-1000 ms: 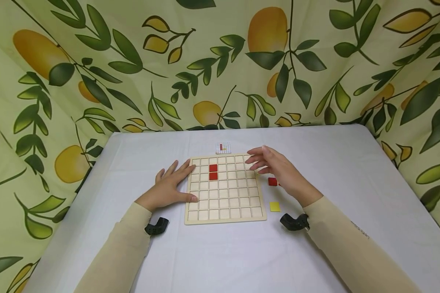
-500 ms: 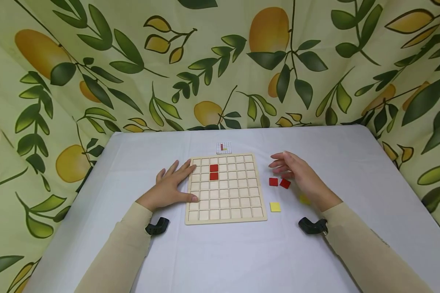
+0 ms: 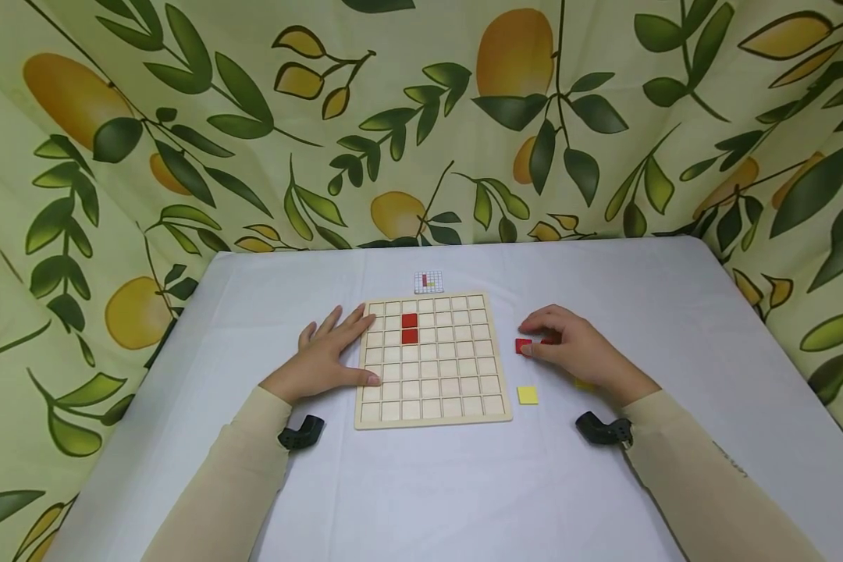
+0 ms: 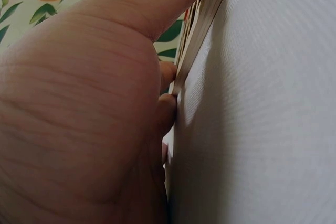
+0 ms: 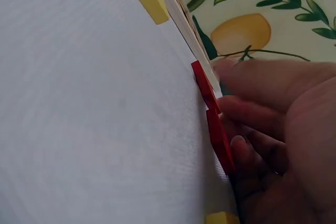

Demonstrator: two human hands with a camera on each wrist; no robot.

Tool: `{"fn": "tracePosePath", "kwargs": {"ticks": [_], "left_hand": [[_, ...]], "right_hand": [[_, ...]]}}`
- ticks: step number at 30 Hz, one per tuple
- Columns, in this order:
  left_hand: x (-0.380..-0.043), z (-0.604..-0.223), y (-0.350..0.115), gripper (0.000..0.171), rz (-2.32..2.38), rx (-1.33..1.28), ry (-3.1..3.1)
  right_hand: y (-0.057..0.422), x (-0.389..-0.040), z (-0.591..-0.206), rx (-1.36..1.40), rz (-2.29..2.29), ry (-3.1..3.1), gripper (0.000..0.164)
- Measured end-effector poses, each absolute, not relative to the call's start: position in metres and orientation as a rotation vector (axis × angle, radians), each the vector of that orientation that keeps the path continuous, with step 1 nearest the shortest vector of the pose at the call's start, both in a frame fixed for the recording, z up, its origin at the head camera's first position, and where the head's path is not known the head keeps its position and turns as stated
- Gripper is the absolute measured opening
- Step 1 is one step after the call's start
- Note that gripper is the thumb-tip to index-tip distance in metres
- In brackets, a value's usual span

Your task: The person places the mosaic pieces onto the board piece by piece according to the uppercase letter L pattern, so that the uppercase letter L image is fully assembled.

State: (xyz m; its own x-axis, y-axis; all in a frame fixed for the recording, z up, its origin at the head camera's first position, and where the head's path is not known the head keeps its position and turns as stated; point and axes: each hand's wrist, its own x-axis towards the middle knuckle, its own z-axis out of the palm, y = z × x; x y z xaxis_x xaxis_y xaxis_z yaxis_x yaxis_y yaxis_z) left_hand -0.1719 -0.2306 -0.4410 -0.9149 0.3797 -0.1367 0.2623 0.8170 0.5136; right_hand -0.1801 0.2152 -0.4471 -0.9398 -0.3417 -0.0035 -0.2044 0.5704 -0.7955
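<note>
My left hand [image 3: 326,355] lies spread on the left edge of a wooden grid board [image 3: 449,388], with thumb and fingertips on its border. Two red square tiles [image 3: 410,329] sit in the board's cells, one above the other. Right of the board, my right hand [image 3: 576,343] hovers low over two loose red tiles. Its bent fingers and thumb are parted at the nearer red tile [image 5: 206,88]; no grip on it shows. The other red tile [image 5: 219,141] lies on the cloth beside the fingers, partly hidden by the hand in the head view.
A yellow tile [image 3: 528,396] lies right of the board. Another yellow tile [image 3: 585,385] is partly under my right hand. A small printed grid card [image 3: 428,282] stands behind the board on the white-clothed table [image 3: 421,492]. A fruit-patterned curtain [image 3: 337,101] hangs behind.
My right hand has moved right, off the board's right side, then lowered to the loose red tiles, its fingers bending. The left hand stays on the board.
</note>
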Motion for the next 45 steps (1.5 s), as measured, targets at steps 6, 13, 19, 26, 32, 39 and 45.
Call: {"fn": "tracePosePath", "kwargs": {"ticks": [6,13,19,26,32,39,45], "left_hand": [[-0.172,-0.44,-0.231,0.12,0.725,0.495,2.77],[-0.172,-0.44,-0.231,0.12,0.723,0.49,2.771],[-0.172,-0.439,-0.23,0.12,0.721,0.486,2.771],[-0.172,-0.441,-0.229,0.12,0.726,0.475,2.773],[-0.171,-0.441,-0.23,0.119,0.73,0.487,2.779],[-0.171,-0.441,-0.23,0.119,0.737,0.491,2.779],[-0.171,-0.44,-0.23,0.119,0.737,0.495,2.779]], "right_hand": [[0.215,-0.179,-0.449,-0.536,-1.24,2.685,0.023],[0.21,-0.177,-0.45,-0.492,-1.268,2.717,0.018],[0.207,-0.175,-0.447,-0.399,-1.306,2.729,0.013],[0.2,-0.169,-0.435,-0.364,-1.395,2.694,0.013],[0.188,-0.164,-0.427,-0.478,-1.427,2.706,0.015],[0.167,-0.162,-0.422,-0.579,-1.448,2.638,0.014],[0.145,-0.163,-0.422,-0.677,-1.487,2.565,0.01]]}}
